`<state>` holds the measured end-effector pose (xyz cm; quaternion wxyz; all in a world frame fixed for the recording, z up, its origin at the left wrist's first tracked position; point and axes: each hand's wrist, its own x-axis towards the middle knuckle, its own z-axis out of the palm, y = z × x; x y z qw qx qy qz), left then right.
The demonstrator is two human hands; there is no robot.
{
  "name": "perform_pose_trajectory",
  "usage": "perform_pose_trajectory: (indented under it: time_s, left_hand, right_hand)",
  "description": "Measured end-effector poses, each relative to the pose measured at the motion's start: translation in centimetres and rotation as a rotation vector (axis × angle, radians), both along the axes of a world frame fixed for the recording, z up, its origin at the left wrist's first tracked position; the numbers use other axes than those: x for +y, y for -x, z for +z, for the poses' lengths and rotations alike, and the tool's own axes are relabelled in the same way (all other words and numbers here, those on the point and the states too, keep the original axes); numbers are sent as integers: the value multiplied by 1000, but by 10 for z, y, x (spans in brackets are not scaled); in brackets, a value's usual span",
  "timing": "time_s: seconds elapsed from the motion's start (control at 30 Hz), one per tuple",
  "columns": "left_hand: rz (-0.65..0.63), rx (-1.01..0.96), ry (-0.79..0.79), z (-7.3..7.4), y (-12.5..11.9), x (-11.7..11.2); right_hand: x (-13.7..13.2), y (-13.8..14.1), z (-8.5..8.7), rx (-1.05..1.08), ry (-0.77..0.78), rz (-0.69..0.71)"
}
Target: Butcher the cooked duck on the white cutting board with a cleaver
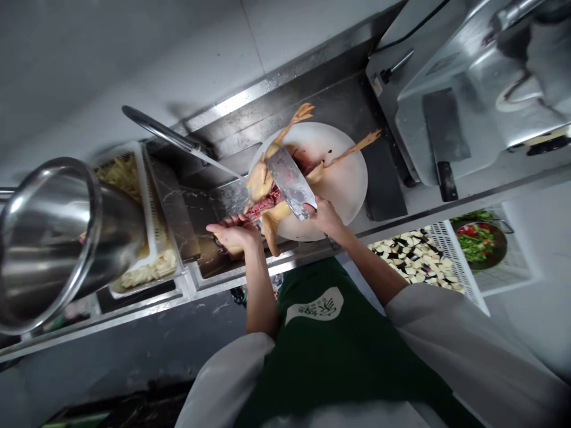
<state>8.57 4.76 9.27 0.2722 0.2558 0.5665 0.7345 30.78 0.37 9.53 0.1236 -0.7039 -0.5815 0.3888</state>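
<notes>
A cut-open chicken point(282, 213), feet still on, lies with its red inside showing on a round white cutting board point(345, 196). Its legs point away from me, and its near end hangs over the board's left edge beside the sink. My left hand point(236, 235) is closed on that end, thumb sticking out to the left; some of its fingers are hidden by the bird. In my right hand point(328, 219) is a cleaver point(291, 181), gripped at the near end. The broad wet blade lies over the middle of the chicken, and its handle is mostly hidden by my fingers.
A faucet point(165, 132) runs water into the sink point(214, 258) at left. Further left are a big steel pot point(111, 220) and a white basket point(147, 196). Another cleaver point(446, 128) lies at right. Below stands a crate of cut eggplant point(414, 258).
</notes>
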Motion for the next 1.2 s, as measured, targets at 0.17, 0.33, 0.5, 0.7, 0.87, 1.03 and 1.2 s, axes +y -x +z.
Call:
perform_pose_trajectory:
  time_s: [0.17, 0.33, 0.5, 0.7, 0.87, 1.03, 1.2]
  left_hand:
    - [-39, -196, 69, -35, 23, 16]
    - [-210, 345, 351, 0, 55, 53]
    - [-775, 1230, 506, 49, 27, 82]
    - [-1297, 1439, 845, 47, -26, 110]
    - [-1339, 1308, 983, 55, -19, 97]
    - [-1229, 1255, 779, 53, 1, 81]
    - [-1224, 1201, 722, 37, 24, 91]
  right_hand:
    - [8, -12, 9, -12, -19, 32]
    - [21, -11, 28, 40, 5, 73]
    - [26, -22, 22, 206, 83, 14]
    - [22, -50, 5, 250, 119, -104]
    - [13, -44, 8, 186, 25, -72]
    - [2, 6, 23, 157, -52, -101]
    - [-3, 30, 22, 140, -16, -147]
